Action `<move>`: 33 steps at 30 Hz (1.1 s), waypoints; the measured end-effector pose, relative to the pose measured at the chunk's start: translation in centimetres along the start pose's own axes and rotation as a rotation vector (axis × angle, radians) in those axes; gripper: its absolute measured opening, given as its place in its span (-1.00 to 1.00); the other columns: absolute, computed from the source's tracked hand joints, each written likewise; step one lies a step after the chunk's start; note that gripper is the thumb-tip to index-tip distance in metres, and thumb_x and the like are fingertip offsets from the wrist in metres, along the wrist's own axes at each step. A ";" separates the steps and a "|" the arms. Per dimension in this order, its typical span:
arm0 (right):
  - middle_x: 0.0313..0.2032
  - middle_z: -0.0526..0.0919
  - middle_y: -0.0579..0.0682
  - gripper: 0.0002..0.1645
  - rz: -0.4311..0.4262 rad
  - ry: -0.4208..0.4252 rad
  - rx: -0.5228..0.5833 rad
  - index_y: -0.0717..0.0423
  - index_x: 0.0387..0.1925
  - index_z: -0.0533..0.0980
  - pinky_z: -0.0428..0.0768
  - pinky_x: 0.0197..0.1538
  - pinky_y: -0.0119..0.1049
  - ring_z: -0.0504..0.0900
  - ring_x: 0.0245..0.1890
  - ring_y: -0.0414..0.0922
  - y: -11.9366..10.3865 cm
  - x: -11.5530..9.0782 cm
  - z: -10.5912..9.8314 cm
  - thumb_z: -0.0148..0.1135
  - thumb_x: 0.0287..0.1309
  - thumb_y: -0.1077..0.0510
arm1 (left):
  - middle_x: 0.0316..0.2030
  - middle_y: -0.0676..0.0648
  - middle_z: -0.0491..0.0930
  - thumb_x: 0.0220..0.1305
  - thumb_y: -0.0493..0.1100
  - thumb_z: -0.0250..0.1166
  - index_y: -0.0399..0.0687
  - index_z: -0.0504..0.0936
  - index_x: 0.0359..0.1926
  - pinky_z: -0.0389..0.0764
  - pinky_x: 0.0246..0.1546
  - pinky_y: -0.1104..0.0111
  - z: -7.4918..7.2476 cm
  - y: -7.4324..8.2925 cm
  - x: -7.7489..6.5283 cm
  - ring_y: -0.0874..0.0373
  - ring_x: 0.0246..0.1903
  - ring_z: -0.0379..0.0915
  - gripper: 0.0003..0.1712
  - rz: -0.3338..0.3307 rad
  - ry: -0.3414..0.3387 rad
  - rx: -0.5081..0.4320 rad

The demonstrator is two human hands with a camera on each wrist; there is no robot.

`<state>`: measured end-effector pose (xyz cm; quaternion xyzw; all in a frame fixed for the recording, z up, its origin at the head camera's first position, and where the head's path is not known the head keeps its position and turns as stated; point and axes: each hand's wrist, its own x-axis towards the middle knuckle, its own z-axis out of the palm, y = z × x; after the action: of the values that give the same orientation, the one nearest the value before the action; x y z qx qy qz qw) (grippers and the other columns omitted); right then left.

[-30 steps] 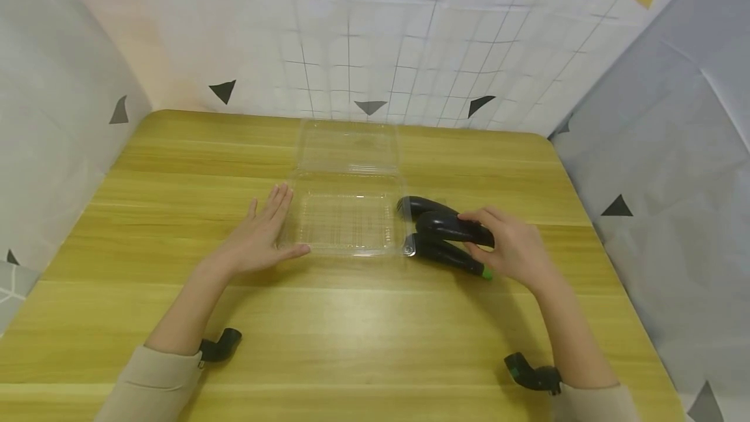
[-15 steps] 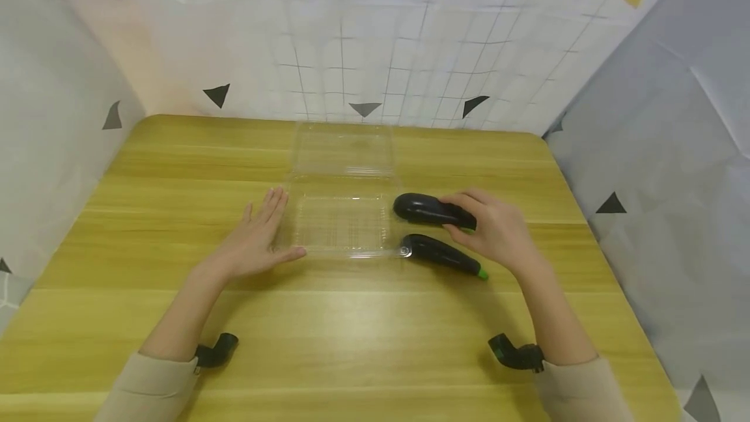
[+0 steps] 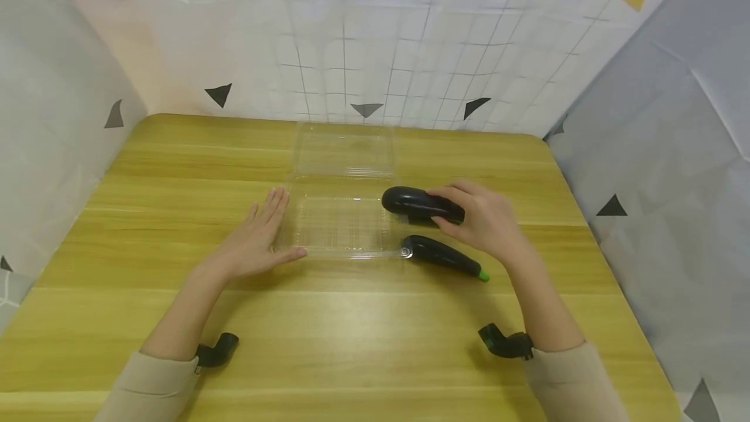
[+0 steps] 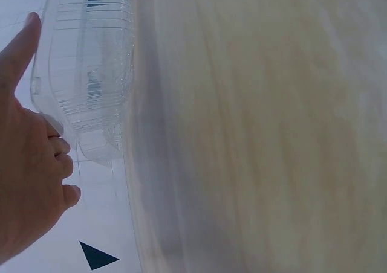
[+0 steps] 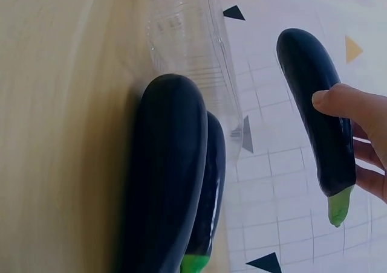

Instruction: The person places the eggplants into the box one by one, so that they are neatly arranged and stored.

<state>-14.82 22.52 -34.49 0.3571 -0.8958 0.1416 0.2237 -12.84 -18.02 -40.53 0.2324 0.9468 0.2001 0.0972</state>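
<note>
My right hand (image 3: 483, 220) grips a dark purple eggplant (image 3: 410, 202), raised over the right rim of an open clear plastic clamshell box (image 3: 346, 253). In the right wrist view, thumb and fingers hold the eggplant (image 5: 311, 98) around its middle, its green stem end pointing down. Two more lie on the table right of the box: a near eggplant (image 3: 442, 254), and a farther eggplant (image 5: 216, 176) mostly hidden under the held one in the head view. My left hand (image 3: 249, 239) lies with straight fingers along the box's left side, thumb at its front corner.
The box's lid (image 3: 344, 148) lies folded back toward the far edge of the wooden table (image 3: 351, 344). Pale patterned sheets (image 3: 363, 38) stand behind the table and at both sides. Wrist-worn cameras (image 3: 217, 350) sit on both forearms.
My right hand has lifted the eggplant off the other two and carried it left and away from me to the box's rim. The left hand keeps its place at the box.
</note>
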 end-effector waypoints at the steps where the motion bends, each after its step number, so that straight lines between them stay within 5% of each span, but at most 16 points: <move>1: -0.23 0.65 -0.02 -0.43 -0.001 -0.001 0.000 0.00 -0.02 0.64 0.51 -0.59 -0.29 0.62 -0.45 -0.11 -0.1 0.2 0.0 0.54 -0.19 0.05 | 0.48 -0.17 -0.53 0.21 0.40 0.14 -0.21 -0.42 0.49 -0.35 0.41 -0.04 0.0 0.0 0.0 0.04 0.45 -0.66 0.27 -0.001 0.000 -0.002; 33: -0.18 0.67 -0.01 -0.46 -0.005 -0.070 0.072 -0.01 0.00 0.64 0.61 -0.36 -0.19 0.63 -0.34 -0.08 -1.2 4.5 2.8 0.55 -0.12 0.08 | 0.49 -0.18 -0.49 0.19 0.43 0.15 -0.22 -0.38 0.49 -0.29 0.43 0.02 0.1 -0.1 0.1 0.02 0.46 -0.63 0.28 -0.011 0.004 0.014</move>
<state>-17.76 17.94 -34.47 0.3719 -0.8965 0.1605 0.1794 -12.90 -18.00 -40.64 0.2274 0.9497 0.1934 0.0951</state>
